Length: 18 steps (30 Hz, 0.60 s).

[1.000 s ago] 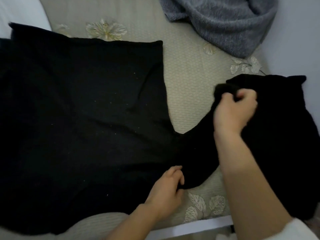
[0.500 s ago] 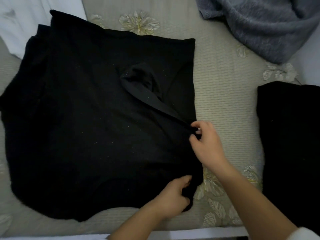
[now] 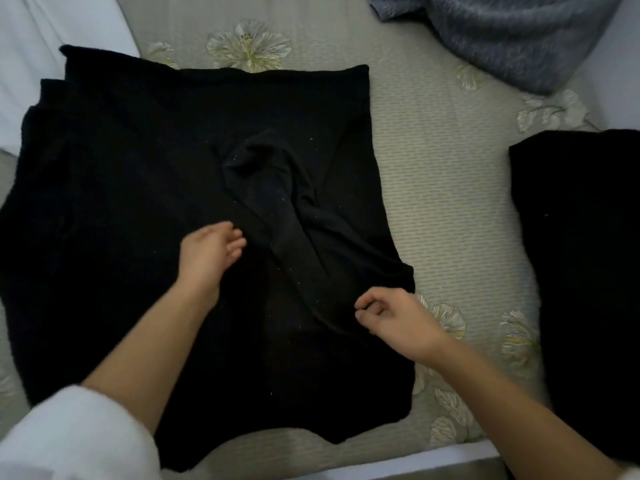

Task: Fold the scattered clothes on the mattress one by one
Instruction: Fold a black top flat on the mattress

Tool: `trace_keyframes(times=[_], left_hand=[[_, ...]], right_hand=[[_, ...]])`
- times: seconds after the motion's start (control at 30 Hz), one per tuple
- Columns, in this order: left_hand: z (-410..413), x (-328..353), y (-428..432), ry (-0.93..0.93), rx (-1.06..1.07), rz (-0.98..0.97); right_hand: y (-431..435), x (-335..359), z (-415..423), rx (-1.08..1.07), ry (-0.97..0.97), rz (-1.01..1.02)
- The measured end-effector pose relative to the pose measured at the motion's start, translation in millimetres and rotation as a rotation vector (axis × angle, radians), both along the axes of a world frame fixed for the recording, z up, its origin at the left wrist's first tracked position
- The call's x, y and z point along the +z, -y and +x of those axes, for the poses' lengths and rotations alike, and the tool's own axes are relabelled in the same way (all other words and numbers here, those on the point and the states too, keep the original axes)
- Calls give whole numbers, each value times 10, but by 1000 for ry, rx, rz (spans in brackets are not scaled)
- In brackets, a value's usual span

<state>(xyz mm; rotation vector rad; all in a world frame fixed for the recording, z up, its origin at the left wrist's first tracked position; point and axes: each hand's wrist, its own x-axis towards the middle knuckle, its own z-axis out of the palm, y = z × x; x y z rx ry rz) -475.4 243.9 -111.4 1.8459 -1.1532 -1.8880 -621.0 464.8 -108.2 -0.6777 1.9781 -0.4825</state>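
A large black garment (image 3: pixel 138 202) lies spread flat on the grey flowered mattress (image 3: pixel 433 168). Its sleeve (image 3: pixel 277 209) is folded diagonally across the body, bunched at the cuff end. My left hand (image 3: pixel 207 252) rests on the garment just left of the sleeve, its fingers relaxed. My right hand (image 3: pixel 394 320) is at the garment's right edge, where the sleeve begins. Its curled fingers and thumb pinch the black fabric there.
A second black garment (image 3: pixel 581 254) lies at the right of the mattress. A grey fuzzy garment (image 3: pixel 512 32) is heaped at the top right. White fabric (image 3: pixel 45 39) sits at the top left. The mattress's front edge (image 3: pixel 381 465) runs along the bottom.
My left hand let go of the lower right edge and moved up onto the garment's middle. My right hand slid down the edge. The sleeve now lies further across the body.
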Motion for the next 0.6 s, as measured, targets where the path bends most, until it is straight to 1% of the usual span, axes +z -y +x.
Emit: trace_keyframes(times=[0.03, 0.1, 0.2, 0.3, 0.37, 0.47, 0.5, 0.57, 0.6], left_hand=[[-91, 17, 139, -25, 22, 8], [-285, 64, 370, -52, 47, 53], [-518, 207, 588, -47, 77, 203], [-674, 328, 650, -63, -3, 307], [-708, 334, 687, -167, -2, 271], [-617, 378, 813, -421, 70, 179], [-556, 381, 870, -472, 100, 165], [-402, 351, 962, -514, 140, 152], [-321, 311, 990, -510, 159, 156]], right_hand=[[26, 0, -13, 22, -25, 16], [65, -1, 12, 161, -10, 115], [90, -66, 114, 366, -94, 290], [121, -67, 185, 415, -167, 363], [157, -16, 196, 433, -164, 408], [181, 9, 180, 420, -65, 479], [194, 8, 158, 389, -17, 499], [223, 21, 126, 346, 53, 528], [244, 34, 115, 356, 54, 522]])
